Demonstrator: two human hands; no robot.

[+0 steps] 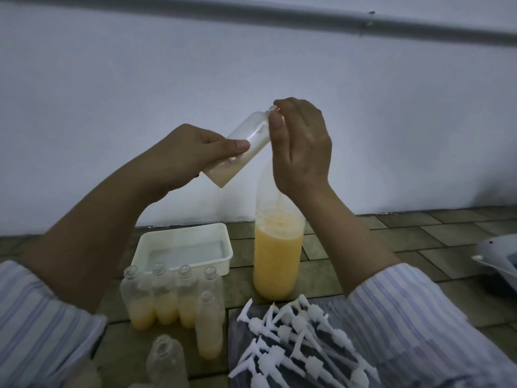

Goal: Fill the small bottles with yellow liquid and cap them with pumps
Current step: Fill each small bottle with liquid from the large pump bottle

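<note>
A: Start nearest. What hems the hands in?

B: At the bottom edge, a heap of white plastic pumps (302,340) with long dip tubes lies on a grey cloth (240,345), just under the striped right sleeve (419,326). Left of it, one clear empty bottle (165,359) stands alone, its mouth open.

A: And behind that?

B: A cluster of uncapped small bottles (173,298), each holding yellow liquid in its lower part; one stands a little forward of the row of four. Open tiled floor (391,236) lies to the right of them, up to a pale rounded object (498,259) cut off by the right edge.

A: Further back?

B: A white rectangular plastic tray (156,242) sits directly behind the row. Beside it, to the right, a tall clear large bottle (278,259) stands upright, about half full of opaque yellow liquid.

A: Now the hands.

B: Both are raised above the large bottle. The left hand (184,155) grips the lower body of a small held bottle (246,144), thumb across its front, fingers curled behind. The bottle is tilted, neck up to the right, pale liquid pooled at its base.

A: The right?

B: The right hand (302,147) pinches at the neck with thumb and forefinger drawn close together; what is between them is too small to tell.

A: Behind?

B: A plain pale wall (140,79) with a grey pipe (279,15) running across its top.
</note>
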